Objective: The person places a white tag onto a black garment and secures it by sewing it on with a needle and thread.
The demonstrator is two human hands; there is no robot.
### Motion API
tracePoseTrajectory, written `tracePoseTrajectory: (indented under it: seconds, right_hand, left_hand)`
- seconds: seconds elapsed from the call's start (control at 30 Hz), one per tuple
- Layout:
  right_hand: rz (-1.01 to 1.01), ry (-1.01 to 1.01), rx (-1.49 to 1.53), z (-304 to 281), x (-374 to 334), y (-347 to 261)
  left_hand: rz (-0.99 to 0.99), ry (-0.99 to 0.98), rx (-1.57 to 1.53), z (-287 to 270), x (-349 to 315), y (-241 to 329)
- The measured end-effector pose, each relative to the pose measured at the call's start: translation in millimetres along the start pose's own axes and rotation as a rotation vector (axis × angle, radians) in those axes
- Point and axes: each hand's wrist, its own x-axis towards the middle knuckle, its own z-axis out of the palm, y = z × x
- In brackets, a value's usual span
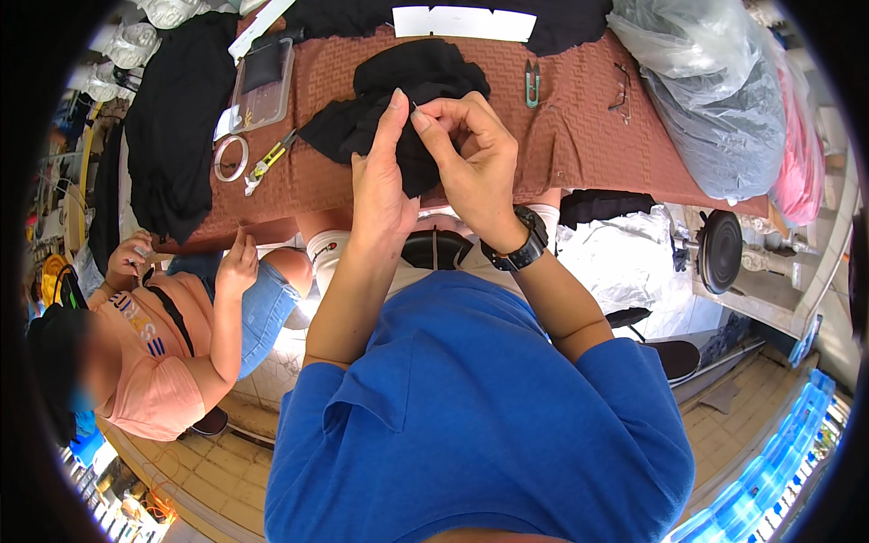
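A bunched black cloth (421, 68) lies on the brown-covered table in front of me, and part of it hangs between my hands. My left hand (382, 181) is upright against the cloth and grips it, thumb and fingers pointing away from me. Close beside it, my right hand (475, 149), with a black watch (522, 244) on the wrist, has thumb and forefinger pinched together. A tiny dark tip shows at that pinch, near the left fingertips; it is too small to name. The curled right fingers hide part of the cloth.
Green thread snips (532, 83) lie right of the cloth. To the left are a yellow cutter (269, 164), a clear ring (231, 158), a plastic box (282, 101) and more black cloth (181, 127). Full plastic bags (715, 100) stand right. A co-worker (167, 344) sits at my left.
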Motion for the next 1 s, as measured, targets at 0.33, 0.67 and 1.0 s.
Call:
tracePoseTrajectory:
  seconds: [0.33, 0.67, 1.0]
  right_hand:
    - [0.001, -0.003, 0.002, 0.5, -0.7, -2.1]
    - [0.049, -0.002, 0.06, 1.8, -1.6, -2.8]
    - [0.118, -0.004, 0.118, 2.4, -2.1, -2.1]
  left_hand:
    - [0.007, 0.02, -0.018, 5.7, -2.5, 2.6]
    - [0.031, 0.009, -0.005, 6.2, -2.9, 3.0]
    - [0.055, -0.003, -0.001, 3.6, -2.4, 0.5]
